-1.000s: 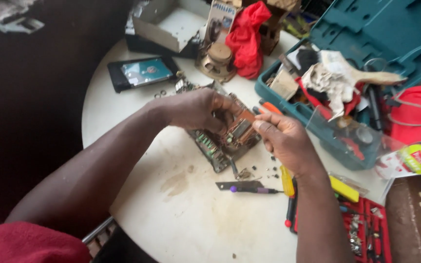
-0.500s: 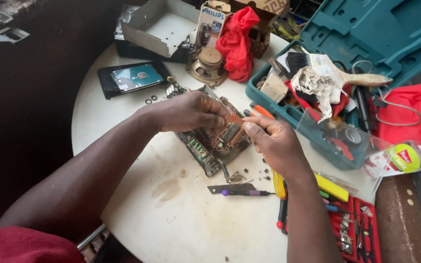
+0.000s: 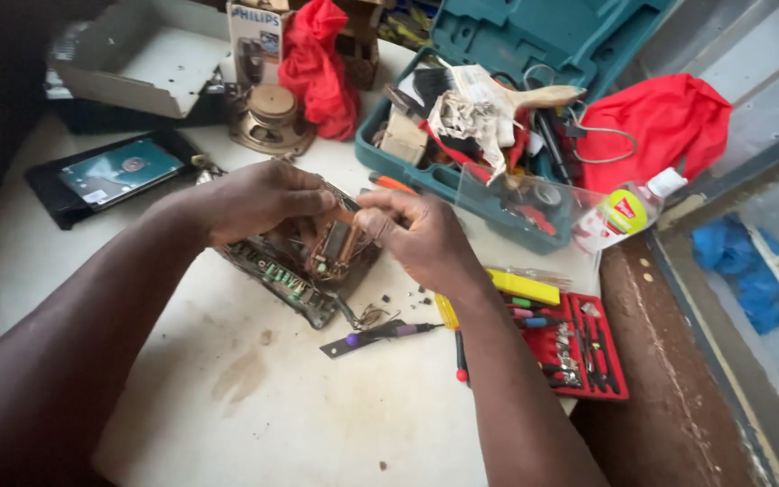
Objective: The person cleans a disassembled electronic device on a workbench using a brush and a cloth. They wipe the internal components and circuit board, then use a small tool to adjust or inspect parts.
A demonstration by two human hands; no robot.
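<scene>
An old circuit board [image 3: 295, 271] with brown components lies on the round white table [image 3: 254, 397]. My left hand [image 3: 259, 200] rests over its top edge, fingers curled onto the board. My right hand [image 3: 421, 236] is closed around an orange-handled tool [image 3: 391, 184], whose tip is hidden among the board's parts between the two hands. A purple-handled tool [image 3: 380, 335] lies just in front of the board, and small screws are scattered near it.
A teal tool case [image 3: 534, 45] full of rags and tools stands behind. A red bit set [image 3: 579, 347], yellow tool [image 3: 525, 287] and screwdrivers lie at the right. A black tablet [image 3: 110, 176], speaker [image 3: 272, 117], red cloth [image 3: 322, 63], white box [image 3: 137, 54] and plastic bottle [image 3: 628, 212] surround the work.
The view has shifted so the table sits lower and further left. Both hands stay on the board, drawn slightly closer together over its parts.
</scene>
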